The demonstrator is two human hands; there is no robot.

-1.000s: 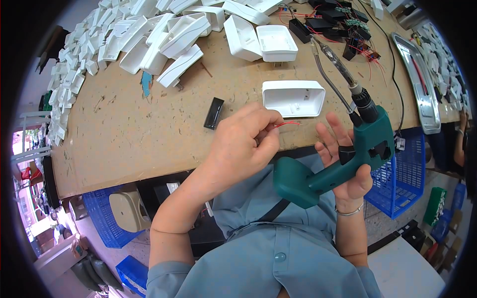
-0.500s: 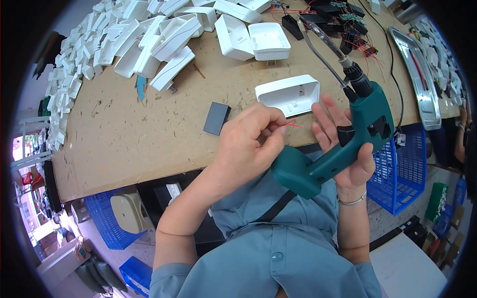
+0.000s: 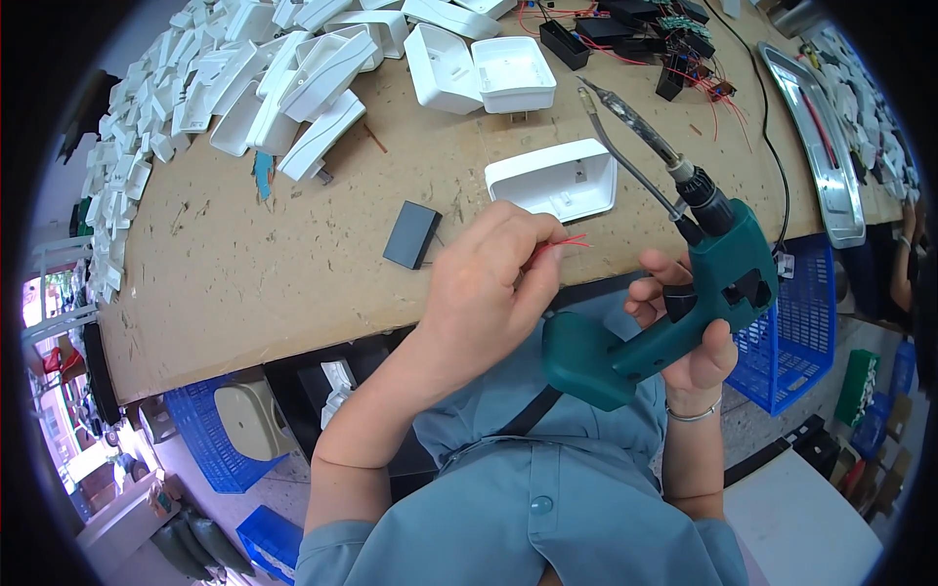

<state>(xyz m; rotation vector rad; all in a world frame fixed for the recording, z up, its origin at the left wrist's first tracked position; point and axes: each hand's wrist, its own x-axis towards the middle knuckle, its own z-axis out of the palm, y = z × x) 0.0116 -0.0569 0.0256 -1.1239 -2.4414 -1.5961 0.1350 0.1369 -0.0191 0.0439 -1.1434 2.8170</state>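
My left hand [image 3: 493, 278] is closed in a pinch on thin red wires [image 3: 576, 240], whose ends stick out to the right past the fingertips. A green soldering gun [image 3: 674, 332] rests in my right hand [image 3: 689, 356], with the fingers curling around the grip near its black trigger. Its iron and a thin curved feed tube point up and away over the table. Beyond my left hand lies an open white plastic housing [image 3: 552, 176], hollow side showing. To the left of that hand sits a small black box [image 3: 411, 234]. Whether the wires reach the box is hidden.
White housings [image 3: 283, 88] are heaped across the far left of the table. Black boxes with red wires and circuit boards [image 3: 674, 39] lie at the far right, beside a metal tray [image 3: 816, 146]. A black cable [image 3: 772, 137] runs down the right side. Blue baskets [image 3: 782, 342] stand below.
The soldering gun has dropped slightly toward me. My right fingers, spread before, have curled in toward the trigger. My left hand keeps its pinch on the red wires.
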